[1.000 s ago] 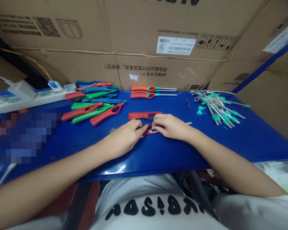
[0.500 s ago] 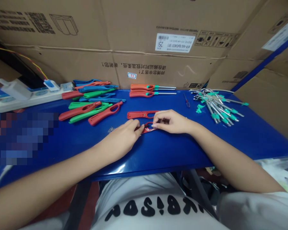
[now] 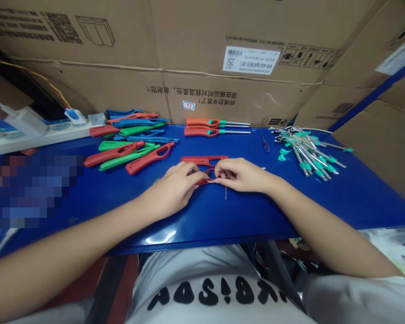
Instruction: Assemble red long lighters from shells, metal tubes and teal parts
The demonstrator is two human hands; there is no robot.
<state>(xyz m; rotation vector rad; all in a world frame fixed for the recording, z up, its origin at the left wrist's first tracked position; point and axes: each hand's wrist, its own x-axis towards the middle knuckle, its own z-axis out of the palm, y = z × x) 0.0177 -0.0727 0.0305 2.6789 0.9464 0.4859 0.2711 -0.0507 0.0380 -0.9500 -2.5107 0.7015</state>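
My left fingers [image 3: 200, 177] grip the red handle half [image 3: 202, 182] on the bench [image 3: 222, 216], just nearer me than another red half [image 3: 194, 159], while my right fingers [image 3: 226, 165] pinch its thin wire [image 3: 210, 181], which too hard a tug could pull loose.

On the table [image 3: 253, 216], handles [image 3: 130, 156] lie left, tubes [image 3: 303, 155] right (screwdriver [image 3: 266, 146] just left of these); between, a handle half [image 3: 193, 160]; far behind, cardboard [image 3: 185, 49].

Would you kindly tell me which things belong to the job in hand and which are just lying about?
Probably part of the job:
- red casing being handled
- red casing behind it
- coloured casings
- metal tubes with green pieces
- screwdriver

Seemingly just lying about:
- power strip
- white adapter
- cardboard backing
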